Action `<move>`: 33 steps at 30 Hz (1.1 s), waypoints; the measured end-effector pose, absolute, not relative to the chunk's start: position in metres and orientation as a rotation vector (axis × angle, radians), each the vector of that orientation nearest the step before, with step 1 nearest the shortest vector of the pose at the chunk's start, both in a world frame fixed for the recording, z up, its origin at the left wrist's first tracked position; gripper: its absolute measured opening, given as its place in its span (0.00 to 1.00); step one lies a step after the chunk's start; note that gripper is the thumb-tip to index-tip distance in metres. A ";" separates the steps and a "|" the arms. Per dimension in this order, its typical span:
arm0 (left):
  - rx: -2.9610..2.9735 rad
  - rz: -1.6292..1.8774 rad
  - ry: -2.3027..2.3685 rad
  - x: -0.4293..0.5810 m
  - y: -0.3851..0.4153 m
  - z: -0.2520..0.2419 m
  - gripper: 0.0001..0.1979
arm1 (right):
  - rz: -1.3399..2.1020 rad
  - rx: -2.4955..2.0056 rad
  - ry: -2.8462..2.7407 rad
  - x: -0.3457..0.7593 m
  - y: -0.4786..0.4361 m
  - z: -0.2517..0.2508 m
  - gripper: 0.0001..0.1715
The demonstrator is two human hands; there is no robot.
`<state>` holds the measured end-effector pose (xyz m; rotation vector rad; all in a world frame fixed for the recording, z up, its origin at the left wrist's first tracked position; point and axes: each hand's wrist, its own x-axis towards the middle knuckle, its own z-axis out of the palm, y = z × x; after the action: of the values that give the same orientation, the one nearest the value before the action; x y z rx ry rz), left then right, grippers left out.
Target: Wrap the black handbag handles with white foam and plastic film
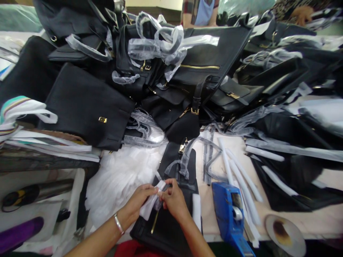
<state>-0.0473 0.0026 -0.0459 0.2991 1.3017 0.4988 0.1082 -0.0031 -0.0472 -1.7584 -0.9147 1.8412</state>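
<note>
A black handbag (pixel 171 228) with a gold zipper lies at the table's near edge, right below me. My left hand (pixel 138 201) and my right hand (pixel 173 200) meet above it. Both pinch a strip of white foam wrap (pixel 151 205) that goes around a part of the bag. The left wrist wears a silver bangle. The bag's strap (pixel 178 162), partly wrapped in clear plastic, runs away from me toward a gold clasp.
A blue tape dispenser (pixel 230 214) stands right of the bag, beside several rolled white foam strips (pixel 241 182). A heap of black handbags (pixel 166 78) with plastic-wrapped handles fills the table beyond. White tissue (pixel 120 175) lies at left. Other people stand at the far edge.
</note>
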 end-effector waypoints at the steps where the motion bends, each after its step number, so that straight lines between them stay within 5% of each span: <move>1: 0.294 0.496 1.296 -0.048 0.003 -0.046 0.12 | 1.827 -1.772 -0.917 0.108 -0.003 -0.046 0.19; 12: 0.236 0.504 1.226 -0.050 0.002 -0.044 0.11 | 1.764 -1.896 -1.155 0.111 0.002 -0.035 0.18; 33: 0.168 0.494 0.952 -0.051 0.008 -0.044 0.15 | 1.937 -1.445 -0.636 0.105 -0.019 -0.076 0.21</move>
<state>-0.0514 0.0077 -0.0438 0.1680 0.9524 0.4936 0.1048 -0.0185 -0.0764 -1.4446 -0.6359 1.9367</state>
